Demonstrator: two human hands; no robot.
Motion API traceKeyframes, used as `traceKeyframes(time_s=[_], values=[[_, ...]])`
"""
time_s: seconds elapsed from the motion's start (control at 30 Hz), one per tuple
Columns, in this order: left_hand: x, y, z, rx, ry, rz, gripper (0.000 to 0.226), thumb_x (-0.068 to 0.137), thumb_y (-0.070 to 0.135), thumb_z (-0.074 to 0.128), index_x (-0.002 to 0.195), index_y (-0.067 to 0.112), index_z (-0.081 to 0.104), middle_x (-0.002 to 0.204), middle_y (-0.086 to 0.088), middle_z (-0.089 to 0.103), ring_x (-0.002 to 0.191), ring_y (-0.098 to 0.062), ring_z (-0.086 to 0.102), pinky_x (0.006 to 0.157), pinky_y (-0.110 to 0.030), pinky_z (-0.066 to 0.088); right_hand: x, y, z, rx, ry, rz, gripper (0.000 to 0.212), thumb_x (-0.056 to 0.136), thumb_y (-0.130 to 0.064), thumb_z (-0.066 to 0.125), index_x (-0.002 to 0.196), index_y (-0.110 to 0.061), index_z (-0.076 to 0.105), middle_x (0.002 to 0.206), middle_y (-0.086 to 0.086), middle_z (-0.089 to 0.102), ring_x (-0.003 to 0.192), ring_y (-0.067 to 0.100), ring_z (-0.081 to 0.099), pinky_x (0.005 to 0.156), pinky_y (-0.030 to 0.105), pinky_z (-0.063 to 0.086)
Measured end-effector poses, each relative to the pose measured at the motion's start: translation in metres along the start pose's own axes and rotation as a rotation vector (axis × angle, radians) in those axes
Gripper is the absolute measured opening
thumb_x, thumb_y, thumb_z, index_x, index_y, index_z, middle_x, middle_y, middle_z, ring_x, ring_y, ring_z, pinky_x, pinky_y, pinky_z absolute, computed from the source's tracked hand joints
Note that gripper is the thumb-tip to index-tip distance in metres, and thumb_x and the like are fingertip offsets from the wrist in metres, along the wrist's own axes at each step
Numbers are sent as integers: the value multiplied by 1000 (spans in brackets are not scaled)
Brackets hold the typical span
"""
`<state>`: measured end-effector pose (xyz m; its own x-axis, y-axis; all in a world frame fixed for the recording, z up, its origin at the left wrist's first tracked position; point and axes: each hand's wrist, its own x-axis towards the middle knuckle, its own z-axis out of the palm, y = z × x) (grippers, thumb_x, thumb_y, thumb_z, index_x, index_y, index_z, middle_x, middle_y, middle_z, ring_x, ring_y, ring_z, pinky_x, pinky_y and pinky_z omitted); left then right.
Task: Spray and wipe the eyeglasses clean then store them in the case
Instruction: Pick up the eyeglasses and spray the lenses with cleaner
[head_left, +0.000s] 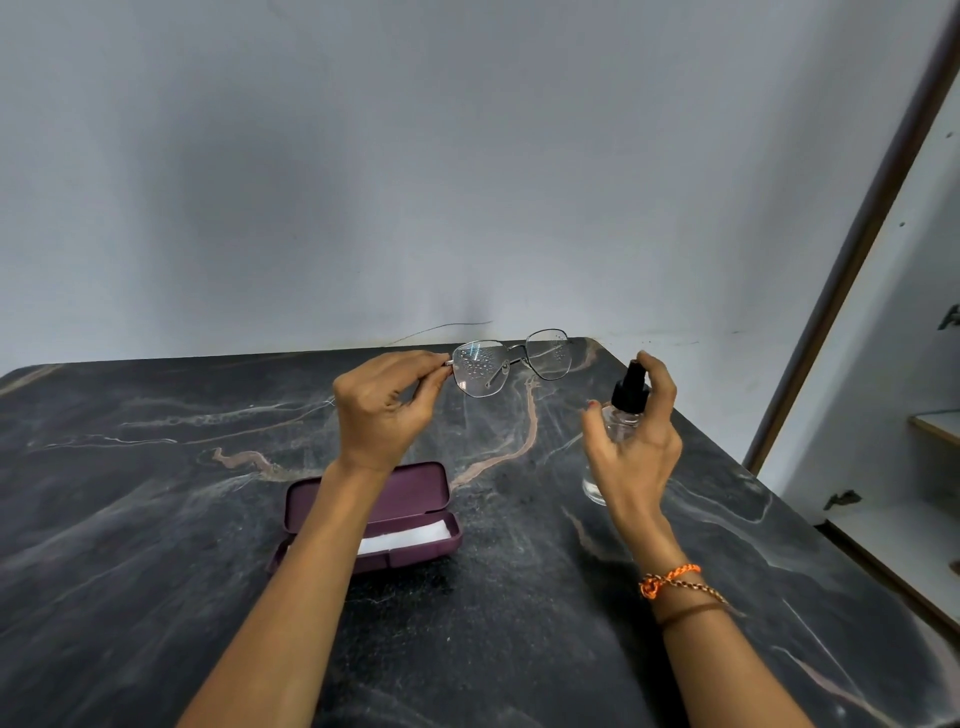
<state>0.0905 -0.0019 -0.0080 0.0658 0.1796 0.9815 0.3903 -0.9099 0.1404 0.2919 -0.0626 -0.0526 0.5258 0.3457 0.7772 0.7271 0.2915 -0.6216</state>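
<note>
Left hand (387, 402) pinches eyeglasses (511, 361) at left hinge, held above far part of dark marble table (156, 519). Droplets on both lenses. Right hand (636, 447) grips clear spray bottle (621, 415), black nozzle toward glasses, index finger on top of pump. Open purple case (415, 519) on table near left forearm, white cloth (408, 538) inside. Orange thread bracelet (670, 579) on right wrist. Grey wall (415, 156) behind.

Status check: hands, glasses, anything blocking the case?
Left hand pinches eyeglasses by the temple, droplets on both lenses. Right hand grips spray bottle. Case open on table, white cloth inside, unobstructed.
</note>
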Motion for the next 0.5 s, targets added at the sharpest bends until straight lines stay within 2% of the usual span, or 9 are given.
traceKeyframes(time_s=[0.13, 0.23, 0.33, 0.4, 0.47, 0.5], values=[[1, 0, -3, 3, 12, -21, 7, 63, -9, 74, 69, -9, 71, 66, -19, 70, 68, -14, 62, 66, -13, 50, -5, 10, 2, -87, -44, 41, 64, 75, -13, 64, 127, -34, 32, 72, -4, 55, 58, 21, 54, 59, 23, 35], [2, 0, -4, 4, 20, -33, 7, 63, -9, 74, 70, -10, 71, 67, -19, 70, 69, -15, 63, 68, -12, 49, -10, 14, 4, -51, -66, 40, 69, 75, -13, 67, 133, -24, 31, 71, -3, 55, 55, 21, 54, 54, 23, 36], [2, 0, -6, 4, 22, -31, 8, 63, -9, 75, 70, -9, 71, 67, -19, 71, 69, -14, 63, 68, -12, 49, -11, 20, 5, 17, -61, 79, 76, 74, -13, 69, 136, -20, 26, 66, -4, 53, 54, 7, 52, 53, 10, 35], [3, 0, -7, 3, 19, -28, 9, 63, -8, 75, 71, -9, 71, 67, -19, 71, 69, -14, 63, 69, -11, 49, -12, 22, 6, 41, -64, 77, 76, 73, -13, 70, 134, -19, 25, 69, -4, 54, 55, 4, 52, 54, 6, 36], [3, 0, -8, 2, 15, -30, 9, 63, -9, 75, 71, -10, 71, 67, -19, 70, 70, -14, 63, 70, -11, 49, -13, 21, 6, 75, -99, 78, 71, 73, -12, 70, 129, -20, 27, 76, 2, 58, 62, 8, 55, 60, 9, 38], [3, 0, -8, 3, 13, -32, 10, 63, -9, 75, 71, -10, 71, 67, -19, 70, 70, -15, 63, 69, -11, 50, -14, 20, 7, 93, -116, 91, 68, 73, -13, 70, 125, -22, 27, 81, 6, 60, 68, 15, 58, 65, 17, 41]])
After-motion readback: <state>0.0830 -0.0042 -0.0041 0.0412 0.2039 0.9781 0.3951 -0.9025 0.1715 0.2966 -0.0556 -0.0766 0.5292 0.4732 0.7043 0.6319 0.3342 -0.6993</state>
